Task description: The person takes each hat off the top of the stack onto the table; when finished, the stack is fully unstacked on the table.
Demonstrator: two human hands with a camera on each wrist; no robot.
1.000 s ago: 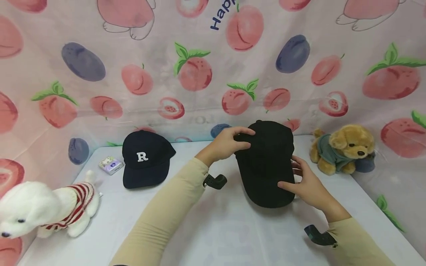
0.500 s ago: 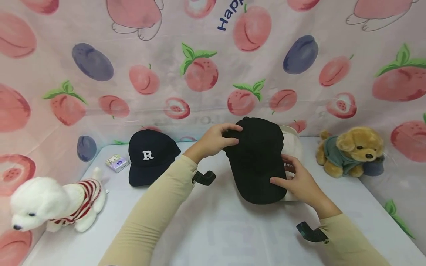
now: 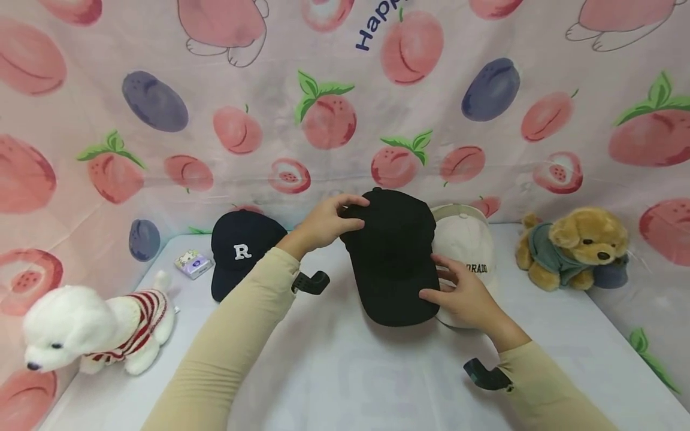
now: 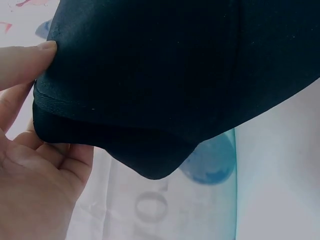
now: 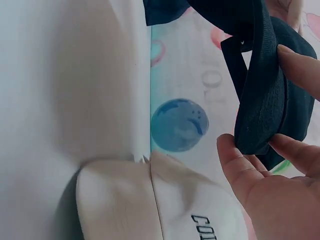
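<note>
Both hands hold a plain black baseball cap (image 3: 396, 257) up over the table, brim down and crown at the top. My left hand (image 3: 329, 221) grips the crown's left side, with its thumb on the front, as the left wrist view also shows. At the brim's right edge, my right hand (image 3: 463, 293) pinches with the thumb in front and fingers behind. The right wrist view shows the cap's side edge and a strap (image 5: 234, 65). A cream baseball cap (image 3: 466, 236) with dark lettering stands behind it on the right, partly covered by the black cap and right hand.
On the left are a navy cap (image 3: 232, 245) with a white R, a small tissue pack (image 3: 193, 264) and a white plush dog (image 3: 75, 323). A brown plush dog (image 3: 579, 239) sits far right. A fruit-print cloth (image 3: 323, 36) hangs behind the white table (image 3: 334, 371).
Both hands have carried the black cap leftward, uncovering the cream cap behind it. My left forearm now covers part of the navy cap. The head view has shifted slightly.
</note>
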